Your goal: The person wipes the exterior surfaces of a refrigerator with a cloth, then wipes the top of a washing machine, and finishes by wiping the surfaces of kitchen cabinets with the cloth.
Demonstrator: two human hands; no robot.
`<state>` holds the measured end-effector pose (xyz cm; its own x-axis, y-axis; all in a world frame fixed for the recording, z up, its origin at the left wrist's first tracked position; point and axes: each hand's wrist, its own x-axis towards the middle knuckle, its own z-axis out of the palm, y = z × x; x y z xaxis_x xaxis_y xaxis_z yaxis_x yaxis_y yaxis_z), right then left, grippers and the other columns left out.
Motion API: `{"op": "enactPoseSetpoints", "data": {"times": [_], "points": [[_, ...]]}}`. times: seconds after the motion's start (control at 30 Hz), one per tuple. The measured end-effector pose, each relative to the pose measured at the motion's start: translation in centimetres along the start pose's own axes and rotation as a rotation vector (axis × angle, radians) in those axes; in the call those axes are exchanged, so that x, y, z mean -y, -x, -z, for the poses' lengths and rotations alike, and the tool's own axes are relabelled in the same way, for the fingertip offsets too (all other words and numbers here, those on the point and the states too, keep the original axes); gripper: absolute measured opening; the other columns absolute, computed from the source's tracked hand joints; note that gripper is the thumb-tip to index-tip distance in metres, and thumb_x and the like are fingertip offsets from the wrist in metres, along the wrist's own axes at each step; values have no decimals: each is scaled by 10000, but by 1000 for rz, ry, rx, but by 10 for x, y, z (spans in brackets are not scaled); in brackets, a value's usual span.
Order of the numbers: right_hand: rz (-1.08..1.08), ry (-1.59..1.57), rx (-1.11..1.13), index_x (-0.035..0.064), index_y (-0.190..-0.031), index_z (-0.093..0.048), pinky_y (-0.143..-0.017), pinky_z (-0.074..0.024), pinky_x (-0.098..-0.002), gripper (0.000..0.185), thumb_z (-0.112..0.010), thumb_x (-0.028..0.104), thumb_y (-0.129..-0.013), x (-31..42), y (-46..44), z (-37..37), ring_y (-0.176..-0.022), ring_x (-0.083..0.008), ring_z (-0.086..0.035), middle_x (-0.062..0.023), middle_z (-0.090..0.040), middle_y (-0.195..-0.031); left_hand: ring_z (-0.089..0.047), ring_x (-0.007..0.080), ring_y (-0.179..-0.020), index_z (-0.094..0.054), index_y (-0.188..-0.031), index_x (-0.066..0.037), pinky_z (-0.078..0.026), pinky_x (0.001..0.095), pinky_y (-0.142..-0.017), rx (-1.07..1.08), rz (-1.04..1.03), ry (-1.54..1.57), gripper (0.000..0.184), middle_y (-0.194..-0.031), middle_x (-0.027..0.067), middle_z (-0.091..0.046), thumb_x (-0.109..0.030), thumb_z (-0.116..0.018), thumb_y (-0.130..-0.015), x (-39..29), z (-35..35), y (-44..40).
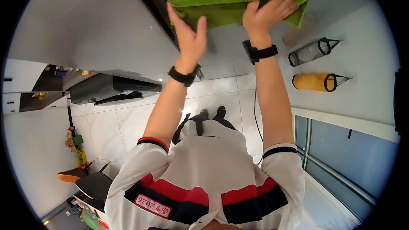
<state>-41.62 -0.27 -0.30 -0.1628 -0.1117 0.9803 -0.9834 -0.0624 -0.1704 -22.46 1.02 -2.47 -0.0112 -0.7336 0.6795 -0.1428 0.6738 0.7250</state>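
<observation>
A long green cloth lies stretched across a grey, shiny upright surface at the top of the view. My left hand is at the cloth's left end, its fingers stretched along the corner and its thumb apart. My right hand lies flat on the right part of the cloth with fingers spread, pressing it to the surface. Black bands circle both wrists. A dark vertical gap runs beside my left fingertips.
Grey mesh holder and orange holder hang on the right wall, above a framed window. A black appliance is at left, chairs lower left. A cable trails over the tiled floor.
</observation>
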Motion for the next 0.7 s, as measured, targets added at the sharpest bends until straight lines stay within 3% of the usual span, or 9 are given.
{"op": "enactPoseSetpoints", "data": {"times": [0.13, 0.23, 0.3, 0.37, 0.5, 0.63, 0.7], "points": [[-21, 23, 137, -134, -1290, -328, -1047, -126, -705, 752, -523, 417, -818, 2, 24, 7, -1160, -546, -313, -344, -354, -1222, -232, 392, -1376, -9, -1449, 99, -176, 415, -1135, 33, 121, 9, 866, -1468, 316, -206, -145, -606, -871, 18, -6, 30], [-13, 105, 251, -149, -1228, -373, -1045, -158, -705, 681, -546, 371, -823, 3, 48, 17, -1167, -578, -322, -355, -389, -1204, -165, 322, -1400, 4, -1460, 78, -138, 385, -1140, 117, 204, 20, 836, -1506, 259, -138, -101, -587, -895, 37, -4, 55], [-6, 148, 313, -157, -1236, -354, -1053, -157, -689, 665, -552, 339, -839, 3, 63, 23, -1179, -592, -303, -374, -365, -1237, -184, 327, -1395, -37, -1457, 88, -149, 387, -1139, 138, 242, 6, 799, -1503, 259, -161, -103, -579, -901, 44, -1, 66], [-56, 116, 355, -163, -1247, -340, -1060, -150, -678, 658, -553, 317, -850, 15, 54, 31, -1192, -597, -288, -384, -350, -1259, -195, 319, -1400, -68, -1476, 47, -145, 385, -1143, 142, 196, -17, 756, -1516, 236, -174, -94, -552, -913, 40, 7, 63], [-159, 3, 335, -155, -1242, -362, -1066, -140, -679, 637, -563, 298, -843, 31, 25, 39, -1224, -590, -269, -365, -366, -1250, -223, 352, -1404, -82, -1475, 60, -163, 391, -1144, 93, 86, 66, 776, -1513, 264, -201, -95, -562, -885, 9, 16, 38], [-196, -16, 260, -147, -1291, -324, -1078, -105, -669, 674, -570, 288, -839, 35, -10, 37, -1277, -590, -197, -363, -321, -1306, -151, 326, -1429, -45, -1495, 12, -121, 388, -1152, 136, -19, 18, 771, -1545, 230, -123, -77, -541, -911, -32, 22, 12], [-164, -26, 232, -146, -1283, -349, -1079, -107, -666, 668, -578, 285, -828, 33, -31, 38, -1301, -584, -173, -340, -330, -1317, -138, 337, -1433, -45, -1486, 39, -109, 392, -1155, 118, -59, 5, 776, -1544, 242, -119, -94, -548, -910, -44, 19, 2]]}}
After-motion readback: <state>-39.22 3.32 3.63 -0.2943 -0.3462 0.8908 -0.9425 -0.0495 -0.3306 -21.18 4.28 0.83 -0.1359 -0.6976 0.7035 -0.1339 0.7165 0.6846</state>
